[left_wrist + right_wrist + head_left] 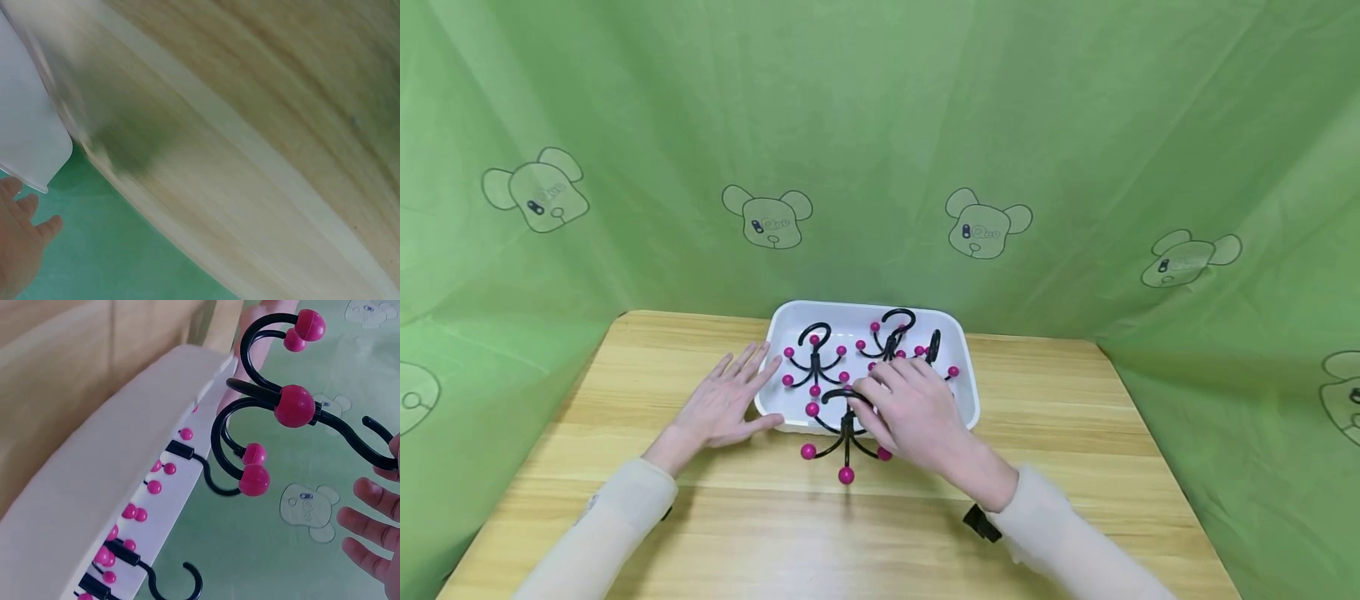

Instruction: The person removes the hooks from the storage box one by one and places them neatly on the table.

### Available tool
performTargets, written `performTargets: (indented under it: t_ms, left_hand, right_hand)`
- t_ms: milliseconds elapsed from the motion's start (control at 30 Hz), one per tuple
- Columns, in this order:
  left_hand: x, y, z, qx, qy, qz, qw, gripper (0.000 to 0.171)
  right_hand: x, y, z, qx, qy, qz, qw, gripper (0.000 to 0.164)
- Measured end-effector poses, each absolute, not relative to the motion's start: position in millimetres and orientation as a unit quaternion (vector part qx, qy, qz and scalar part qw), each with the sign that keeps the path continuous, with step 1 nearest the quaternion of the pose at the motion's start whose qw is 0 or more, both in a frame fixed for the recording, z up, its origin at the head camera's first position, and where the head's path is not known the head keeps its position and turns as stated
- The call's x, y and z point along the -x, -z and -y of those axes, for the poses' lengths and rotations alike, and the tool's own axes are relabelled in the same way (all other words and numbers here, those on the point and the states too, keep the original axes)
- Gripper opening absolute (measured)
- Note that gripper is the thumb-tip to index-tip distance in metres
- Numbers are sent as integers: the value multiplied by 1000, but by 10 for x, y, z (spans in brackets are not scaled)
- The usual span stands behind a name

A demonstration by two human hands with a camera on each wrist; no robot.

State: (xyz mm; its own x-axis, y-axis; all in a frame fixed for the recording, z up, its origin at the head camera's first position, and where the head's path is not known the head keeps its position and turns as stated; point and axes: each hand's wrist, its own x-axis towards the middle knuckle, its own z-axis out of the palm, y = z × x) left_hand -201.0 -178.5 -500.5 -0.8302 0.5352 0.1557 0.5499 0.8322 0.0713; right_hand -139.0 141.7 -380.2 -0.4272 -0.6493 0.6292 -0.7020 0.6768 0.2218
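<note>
My right hand (917, 412) pinches the top curve of a black hanging hook (847, 427) with several curved arms tipped in pink balls. In the head view this hook overlaps the front edge of the white tray (780, 327), ball ends downward. The right wrist view shows the same hanging hook (295, 406) off the tray's rim, with the thumb and index finger at its top end. Straight and spread, the fingers of my left hand (730, 400) lie at the tray's left side. Inside the tray stand similar hooks: one at left (816, 364), others behind the right hand.
A wooden table (715, 517) carries the tray near its back edge. Green cloth (880, 125) with bear-face drawings hangs behind and on both sides. A black strap (981, 523) shows at the right sleeve.
</note>
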Motion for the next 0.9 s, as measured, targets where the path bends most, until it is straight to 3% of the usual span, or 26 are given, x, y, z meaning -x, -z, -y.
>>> performTargets:
  t_ms: [300, 900]
  left_hand:
    - [2011, 5005, 1787, 281, 56, 956, 56, 97]
    - [2002, 5013, 1784, 280, 60, 956, 60, 98]
  right_hand:
    - [1227, 3913, -1291, -427, -55, 828, 360, 44]
    - [1067, 4226, -1025, -456, -36, 831, 316, 34]
